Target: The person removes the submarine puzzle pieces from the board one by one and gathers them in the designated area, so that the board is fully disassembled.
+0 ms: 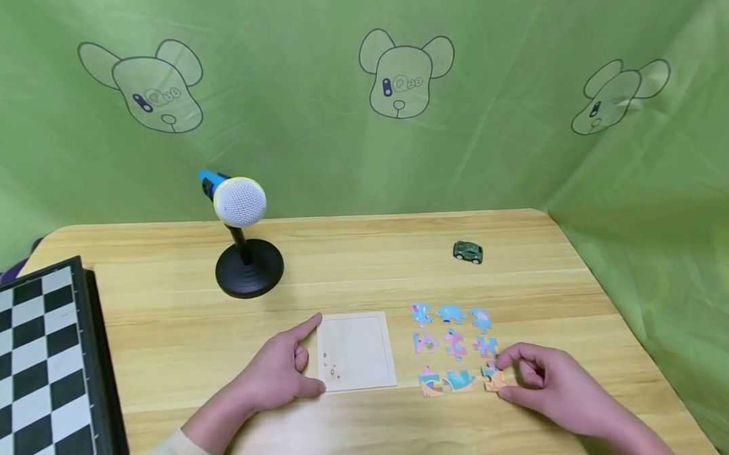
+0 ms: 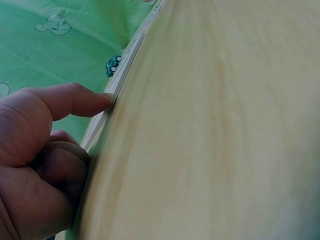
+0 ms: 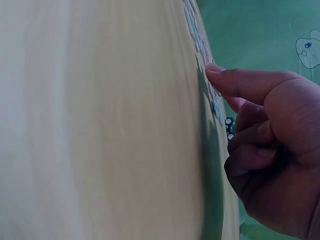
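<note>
At the middle of the table in the head view lies a pale square puzzle board (image 1: pixel 360 346) with a thin raised rim and a few small marks at its lower left. My left hand (image 1: pixel 276 370) holds it at the left edge, index finger at the upper corner and thumb at the lower one, other fingers curled. To the board's right, several colourful jigsaw pieces (image 1: pixel 454 344) lie in loose rows. My right hand (image 1: pixel 551 385) pinches the lower-right jigsaw piece (image 1: pixel 492 378) between thumb and index finger. In the right wrist view the fingertips partly hide the pieces.
A microphone (image 1: pixel 240 202) on a round black stand (image 1: pixel 249 268) is at the back left. A folding chessboard (image 1: pixel 35 377) covers the left side. Behind the pieces sits a small green toy car (image 1: pixel 468 251). Green cloth (image 1: pixel 311 121) hangs behind the wooden table (image 1: pixel 366 254).
</note>
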Available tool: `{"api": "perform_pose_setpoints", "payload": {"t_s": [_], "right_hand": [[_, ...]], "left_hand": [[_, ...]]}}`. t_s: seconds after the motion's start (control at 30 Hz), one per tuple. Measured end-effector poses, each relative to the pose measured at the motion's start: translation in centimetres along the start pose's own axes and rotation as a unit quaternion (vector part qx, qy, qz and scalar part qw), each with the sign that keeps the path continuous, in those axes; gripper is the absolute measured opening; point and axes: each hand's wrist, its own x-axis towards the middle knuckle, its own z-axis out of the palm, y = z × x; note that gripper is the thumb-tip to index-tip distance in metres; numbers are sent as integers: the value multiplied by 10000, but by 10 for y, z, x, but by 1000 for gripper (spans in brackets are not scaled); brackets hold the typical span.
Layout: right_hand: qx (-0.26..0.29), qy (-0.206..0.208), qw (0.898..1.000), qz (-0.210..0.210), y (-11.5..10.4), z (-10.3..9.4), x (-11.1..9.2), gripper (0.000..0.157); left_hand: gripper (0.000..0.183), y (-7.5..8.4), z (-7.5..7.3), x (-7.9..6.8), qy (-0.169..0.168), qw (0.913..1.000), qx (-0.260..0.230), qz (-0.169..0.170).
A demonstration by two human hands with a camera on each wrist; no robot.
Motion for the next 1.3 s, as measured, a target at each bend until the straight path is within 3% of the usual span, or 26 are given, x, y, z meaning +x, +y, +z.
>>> {"api": "perform_pose_setpoints", "payload": {"t_s": [0.47,0.7,0.93,1.03,1.13,1.23,1.3], "right_hand": [[94,-116,9999,58,12,1,0,27],[129,-190,9996,-154,12,0,-1,28],[56,304,9995,-91,3,8,1,29],[62,621,9973,-388,-9,16,6,31],[19,920,9930,-736,-28,24,13,36],[-312,1354,9851,-1014,-46,29,22,40],[-646,1723,9768,-1099,-56,30,29,44]], "left_hand": [[106,1,-1,0,13,9999,108,19],[106,2,0,1,-17,10000,90,18],[109,1,-2,-1,48,10000,16,44],[104,5,-2,-6,291,9980,553,-76],[92,16,-2,-15,785,9803,1800,-211],[83,30,-5,-27,1418,9435,2979,-306],[81,38,-11,-34,1822,9228,3380,-313]]}}
